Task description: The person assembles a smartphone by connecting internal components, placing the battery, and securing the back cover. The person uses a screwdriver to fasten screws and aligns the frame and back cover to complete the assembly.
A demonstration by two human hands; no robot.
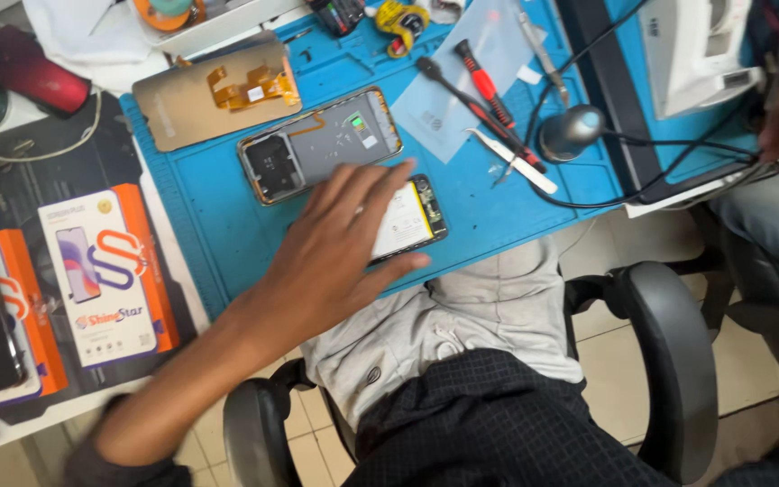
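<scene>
Head-worn camera looks steeply down, close over the blue mat (227, 225).

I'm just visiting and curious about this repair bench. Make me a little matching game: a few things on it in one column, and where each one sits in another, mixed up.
Things:
1. opened phone with white battery
2. opened grey phone
3. white tweezers
4. orange phone box

Places:
A. off the blue mat, on its left
B. under the fingers of the left hand
C. right of both phones, beside the red-handled screwdriver
D. just above the hand, in the middle of the mat

Pairs: 1-B, 2-D, 3-C, 4-A
</scene>
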